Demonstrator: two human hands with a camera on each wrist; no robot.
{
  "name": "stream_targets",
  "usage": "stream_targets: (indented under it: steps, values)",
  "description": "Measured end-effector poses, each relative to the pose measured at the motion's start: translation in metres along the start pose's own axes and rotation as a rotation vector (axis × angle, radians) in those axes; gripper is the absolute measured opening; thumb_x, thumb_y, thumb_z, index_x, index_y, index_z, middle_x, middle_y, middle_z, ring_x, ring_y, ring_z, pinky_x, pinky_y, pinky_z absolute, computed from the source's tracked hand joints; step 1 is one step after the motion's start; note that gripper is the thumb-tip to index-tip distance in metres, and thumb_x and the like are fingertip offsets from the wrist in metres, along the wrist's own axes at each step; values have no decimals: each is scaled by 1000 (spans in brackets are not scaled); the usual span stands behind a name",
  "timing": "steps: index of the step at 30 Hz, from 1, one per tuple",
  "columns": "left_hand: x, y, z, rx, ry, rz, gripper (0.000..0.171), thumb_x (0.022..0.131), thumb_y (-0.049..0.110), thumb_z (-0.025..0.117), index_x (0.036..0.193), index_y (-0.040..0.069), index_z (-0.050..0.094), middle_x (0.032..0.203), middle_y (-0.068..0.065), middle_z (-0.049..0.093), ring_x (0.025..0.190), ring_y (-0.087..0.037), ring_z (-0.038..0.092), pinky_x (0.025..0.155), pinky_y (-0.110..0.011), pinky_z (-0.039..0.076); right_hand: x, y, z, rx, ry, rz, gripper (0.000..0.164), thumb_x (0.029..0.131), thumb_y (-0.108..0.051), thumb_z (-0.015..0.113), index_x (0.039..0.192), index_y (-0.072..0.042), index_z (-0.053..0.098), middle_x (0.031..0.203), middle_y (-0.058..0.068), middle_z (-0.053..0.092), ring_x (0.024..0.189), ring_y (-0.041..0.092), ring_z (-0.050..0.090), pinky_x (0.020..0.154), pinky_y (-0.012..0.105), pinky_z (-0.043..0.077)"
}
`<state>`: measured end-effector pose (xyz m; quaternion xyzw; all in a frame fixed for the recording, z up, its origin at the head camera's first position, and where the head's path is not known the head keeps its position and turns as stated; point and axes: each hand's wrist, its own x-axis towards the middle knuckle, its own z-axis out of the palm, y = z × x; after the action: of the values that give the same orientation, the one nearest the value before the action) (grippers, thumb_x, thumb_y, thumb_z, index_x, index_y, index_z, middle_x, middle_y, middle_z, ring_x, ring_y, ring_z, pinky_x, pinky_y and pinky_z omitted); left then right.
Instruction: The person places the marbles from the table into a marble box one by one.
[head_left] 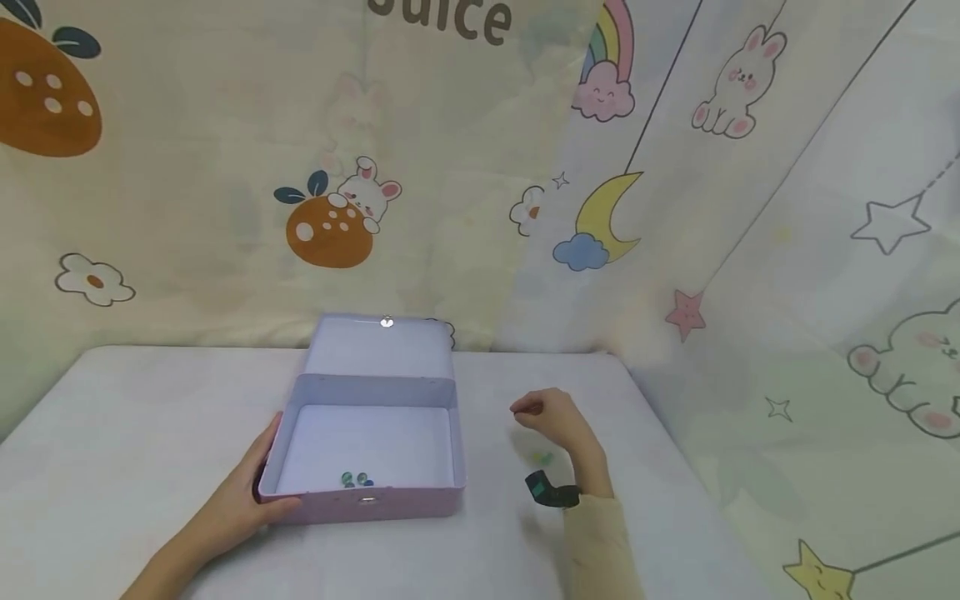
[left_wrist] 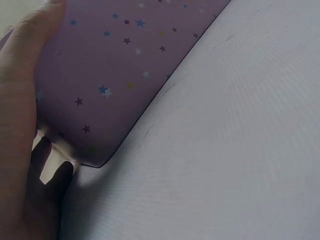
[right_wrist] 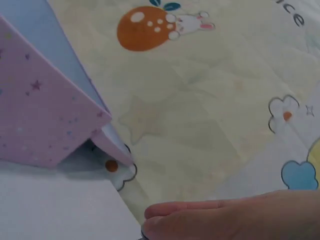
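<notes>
A pinkish-purple tin box [head_left: 375, 505] with a star pattern stands on the table, its lid [head_left: 381, 346] raised at the back. Inside, several small glass marbles [head_left: 362, 478] lie near the front wall. My left hand [head_left: 236, 492] grips the box at its front left corner, thumb along the front and fingers at the left side; the left wrist view shows this hand [left_wrist: 20, 100] against the starry wall. To the right of the box, my right hand [head_left: 553, 417] is raised with thumb and fingers pinched together. A sliver of a marble [right_wrist: 144, 233] shows at its fingertips.
A few yellow-green marbles [head_left: 543, 457] lie on the white table [head_left: 150, 433], near my right wrist. A black wrist strap device [head_left: 553, 492] sits on that wrist. Printed cloth [head_left: 465, 250] hangs behind the table and along its right side.
</notes>
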<state>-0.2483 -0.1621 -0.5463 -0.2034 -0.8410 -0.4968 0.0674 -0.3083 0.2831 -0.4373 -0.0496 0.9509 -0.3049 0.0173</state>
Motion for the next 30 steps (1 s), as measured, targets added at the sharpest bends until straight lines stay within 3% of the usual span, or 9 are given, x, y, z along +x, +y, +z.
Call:
stream_targets:
  steps: [4,8,12,15,19,26,30]
  values:
    - [2,-1,0,20,12,-1,113,71,20,79,154,27,2,157,-18,17,130,12,19,91,2,13,14,-22,0,131,-124,-33,18,86,-21,69,101,-13,73,100,-1,71,93,13,64,89,38,50]
    - [3,-2,-3,15,13,-6,113,72,20,79,154,27,2,156,-18,17,133,7,18,93,1,12,31,-40,7,328,-329,-12,28,88,-21,67,112,-6,69,112,10,68,99,14,64,95,37,48]
    - [2,-1,-5,3,-2,-24,110,74,21,77,154,28,1,158,-17,13,141,-13,17,101,-7,10,44,-58,16,442,-474,16,28,89,-12,64,114,0,66,115,14,66,99,16,65,95,34,49]
    - [1,-1,-5,5,-3,-29,109,75,22,76,154,28,1,158,-16,12,143,-19,16,104,-13,10,49,-73,18,441,-502,28,27,89,-11,65,113,0,67,114,13,66,97,15,65,94,33,49]
    - [0,-2,-6,3,2,-27,109,76,22,76,154,29,0,159,-15,11,142,-6,12,105,-14,7,55,-91,23,399,-551,-12,28,89,-13,65,114,-1,67,117,15,65,97,15,65,94,32,49]
    - [-2,2,-3,-2,-3,-6,109,76,21,76,154,27,0,158,-18,10,137,6,11,95,-1,8,66,-104,50,232,-724,-253,30,87,-21,68,113,-6,69,111,5,68,98,11,63,89,26,49]
    - [-2,3,2,-3,1,18,110,74,20,77,154,25,1,158,-20,11,130,16,11,91,3,11,67,-106,64,179,-782,-318,30,86,-20,69,112,-5,70,108,0,70,97,7,62,87,23,47]
